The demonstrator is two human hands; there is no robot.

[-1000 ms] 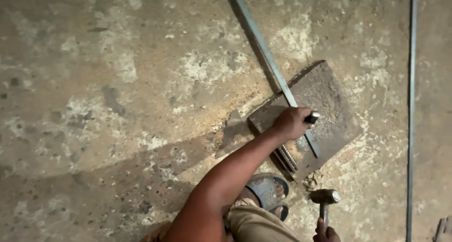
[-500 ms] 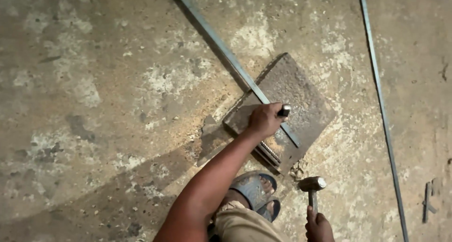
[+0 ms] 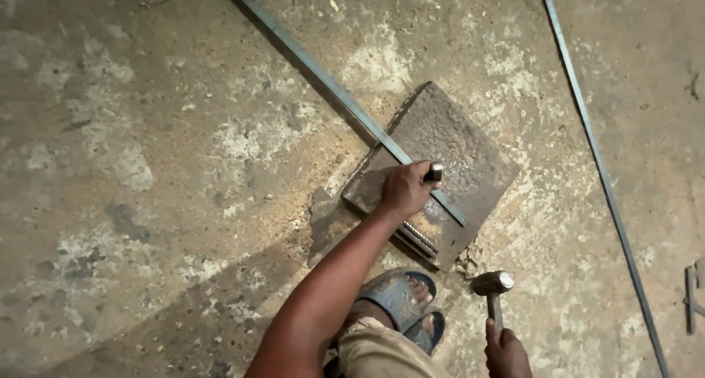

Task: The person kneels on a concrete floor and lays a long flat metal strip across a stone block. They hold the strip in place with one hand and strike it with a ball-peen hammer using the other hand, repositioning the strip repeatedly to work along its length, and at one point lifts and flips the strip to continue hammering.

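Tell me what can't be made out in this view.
- Tip of the short steel punch: hidden by the left hand, head view.
- Right hand on the steel-headed hammer: cut off by the bottom edge.
- Long flat steel strip: far end cut off by the top edge.

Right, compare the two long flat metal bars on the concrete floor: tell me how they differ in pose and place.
The left flat metal bar runs diagonally and ends on the square steel plate, where the left hand sets a short punch against it. The right flat metal bar looks thinner, lies steeper on bare concrete, and nothing touches it. Both are long, grey and straight.
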